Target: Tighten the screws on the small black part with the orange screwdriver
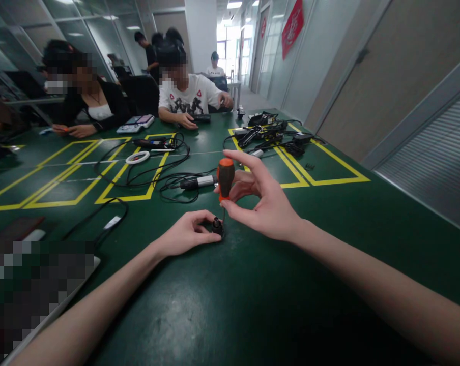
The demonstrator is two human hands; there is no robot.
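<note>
Between the thumb and fingers of my left hand (186,233) a small black cylindrical part (217,229) is held down on the green table (253,300). Its exact kind I cannot make out. My right hand (266,201) grips a screwdriver (226,179) with a dark grip and orange ends. The screwdriver is upright, its thin shaft pointing down at the right side of the black part. Whether the tip sits in a screw is too small to tell.
Beyond my hands lie a black handheld tool with a cable (197,183), a white ring (137,157) and a heap of black cables (271,133). Yellow tape (331,180) marks the tabletop. A blurred-out device (96,264) is at left. Several people sit or stand across the room.
</note>
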